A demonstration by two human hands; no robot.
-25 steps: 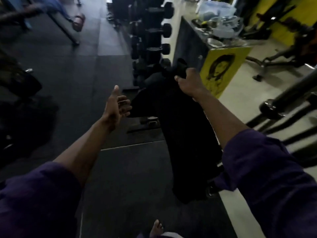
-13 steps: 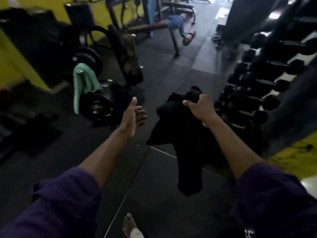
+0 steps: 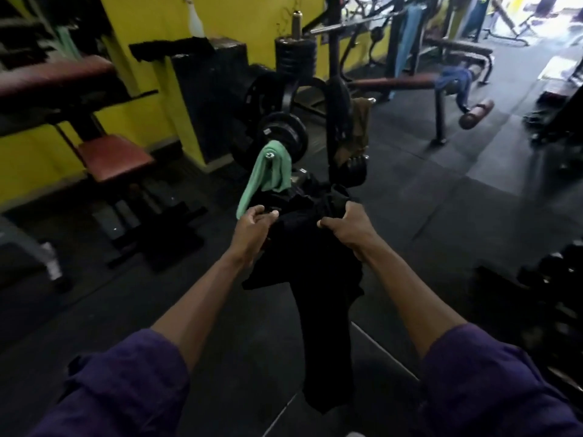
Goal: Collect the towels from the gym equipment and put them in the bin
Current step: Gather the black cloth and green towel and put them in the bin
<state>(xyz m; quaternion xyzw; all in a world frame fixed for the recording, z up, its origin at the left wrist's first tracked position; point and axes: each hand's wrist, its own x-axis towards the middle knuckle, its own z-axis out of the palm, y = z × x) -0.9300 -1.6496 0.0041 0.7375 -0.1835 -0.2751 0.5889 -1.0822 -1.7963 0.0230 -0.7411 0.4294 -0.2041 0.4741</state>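
Observation:
A black towel (image 3: pixel 325 298) hangs down in front of me. My right hand (image 3: pixel 348 223) is clenched on its top edge. My left hand (image 3: pixel 254 223) touches the towel's upper left part with its fingers curled; whether it grips the cloth is unclear. Just beyond my left hand a green towel (image 3: pixel 269 175) drapes over the end of a bar on a weight-plate rack (image 3: pixel 284 134). A blue towel (image 3: pixel 457 78) lies over a bench at the back right. A brown cloth (image 3: pixel 359 127) hangs on the rack's right side. No bin is in view.
A red-padded bench (image 3: pixel 113 156) stands at the left against the yellow wall (image 3: pixel 252 17). Stacked plates (image 3: pixel 295 58) sit on a post behind the rack. Dumbbells (image 3: pixel 555 279) lie at the right edge. Black rubber mats (image 3: pixel 441 190) cover the floor.
The view has swung left toward the yellow wall and moved closer to the rack. My left hand, open and apart before, has come in against the black towel. My right hand keeps its hold.

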